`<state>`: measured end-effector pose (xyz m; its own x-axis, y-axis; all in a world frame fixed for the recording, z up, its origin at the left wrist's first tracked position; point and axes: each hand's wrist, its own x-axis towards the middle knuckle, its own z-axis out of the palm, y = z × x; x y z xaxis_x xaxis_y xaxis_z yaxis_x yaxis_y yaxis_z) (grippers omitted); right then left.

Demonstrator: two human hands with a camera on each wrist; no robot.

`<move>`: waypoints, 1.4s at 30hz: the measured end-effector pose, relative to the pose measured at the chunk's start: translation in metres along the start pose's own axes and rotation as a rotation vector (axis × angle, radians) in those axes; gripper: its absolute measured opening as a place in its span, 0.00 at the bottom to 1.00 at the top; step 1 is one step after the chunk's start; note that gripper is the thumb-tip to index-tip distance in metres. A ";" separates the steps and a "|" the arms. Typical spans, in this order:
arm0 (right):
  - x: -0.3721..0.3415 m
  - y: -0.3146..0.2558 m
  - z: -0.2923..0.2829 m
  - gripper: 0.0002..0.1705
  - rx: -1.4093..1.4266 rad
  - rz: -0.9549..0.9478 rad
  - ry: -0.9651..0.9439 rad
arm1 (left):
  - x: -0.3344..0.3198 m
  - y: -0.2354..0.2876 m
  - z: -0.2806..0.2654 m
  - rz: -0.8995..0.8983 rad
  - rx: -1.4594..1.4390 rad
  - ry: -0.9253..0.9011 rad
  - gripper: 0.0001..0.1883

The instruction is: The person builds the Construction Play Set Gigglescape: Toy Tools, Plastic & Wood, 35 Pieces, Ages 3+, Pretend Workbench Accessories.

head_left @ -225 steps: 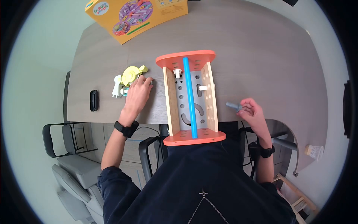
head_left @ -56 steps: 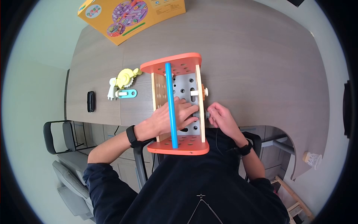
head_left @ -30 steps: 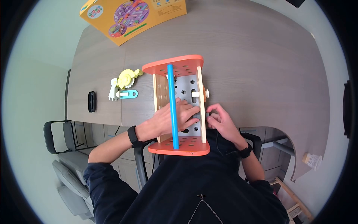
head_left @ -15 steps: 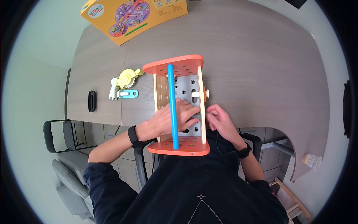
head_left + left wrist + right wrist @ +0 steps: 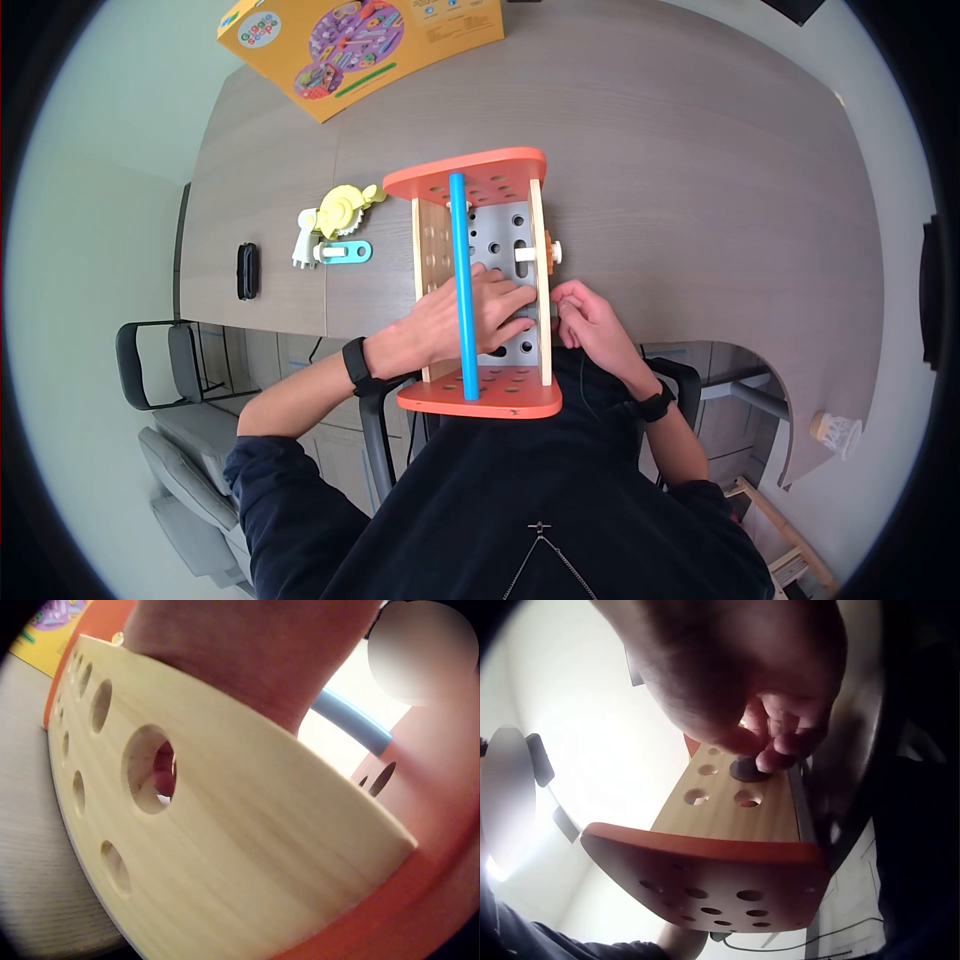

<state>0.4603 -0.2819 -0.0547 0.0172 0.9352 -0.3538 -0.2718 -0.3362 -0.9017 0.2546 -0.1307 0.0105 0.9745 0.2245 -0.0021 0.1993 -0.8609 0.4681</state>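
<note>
A toy toolbox (image 5: 515,402) with orange end panels, wooden side walls and a blue bar (image 5: 463,280) stands at the table's front edge. My left hand (image 5: 493,303) reaches under the bar into it. Its finger and thumb close on a mostly hidden grey piece at the right wall's inner side. Outside that wall, my right hand (image 5: 598,325) pinches the dark round head of a bolt (image 5: 744,771) set against a hole, as the right wrist view shows. In the left wrist view, part of my left hand shows through a hole in the left wooden wall (image 5: 225,825).
Farther up the right wall sits a white bolt (image 5: 557,252) with an orange piece. Left of the box lie a yellow toy piece (image 5: 340,208), a white piece (image 5: 303,240) and a turquoise strip (image 5: 350,252). A black case (image 5: 247,271) and yellow carton (image 5: 380,50) are farther off.
From beside the loose pieces, my left hand has moved into the toolbox. My right hand has brought the bolt to the right wall. Over the last second only the right fingers shift slightly.
</note>
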 end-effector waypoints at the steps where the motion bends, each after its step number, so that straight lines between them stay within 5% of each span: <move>1: 0.000 -0.001 -0.003 0.08 -0.029 0.041 -0.031 | 0.000 0.000 -0.001 0.001 0.006 -0.002 0.17; 5: -0.001 -0.005 -0.025 0.11 -0.364 0.214 -0.225 | -0.002 0.000 0.000 0.001 0.013 0.001 0.18; 8: -0.012 -0.007 -0.010 0.12 -0.203 -0.043 0.000 | -0.002 0.000 0.000 0.003 0.009 0.010 0.16; 14: -0.004 -0.009 0.006 0.15 -0.477 -0.090 0.010 | -0.001 -0.001 0.002 0.001 0.014 0.007 0.17; 29: -0.006 -0.002 0.012 0.18 -0.493 0.081 0.023 | 0.000 -0.004 0.004 0.060 0.129 0.036 0.16; 33: -0.014 -0.001 0.017 0.21 -0.291 0.008 0.046 | -0.001 -0.005 0.001 0.048 0.107 0.026 0.17; 42: -0.012 -0.013 0.040 0.65 -0.077 -0.005 -0.091 | -0.006 -0.006 -0.005 0.033 0.027 0.032 0.15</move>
<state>0.4247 -0.2842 -0.0285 -0.0695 0.9420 -0.3282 -0.1976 -0.3355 -0.9211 0.2469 -0.1247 0.0120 0.9768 0.2101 0.0414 0.1704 -0.8798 0.4438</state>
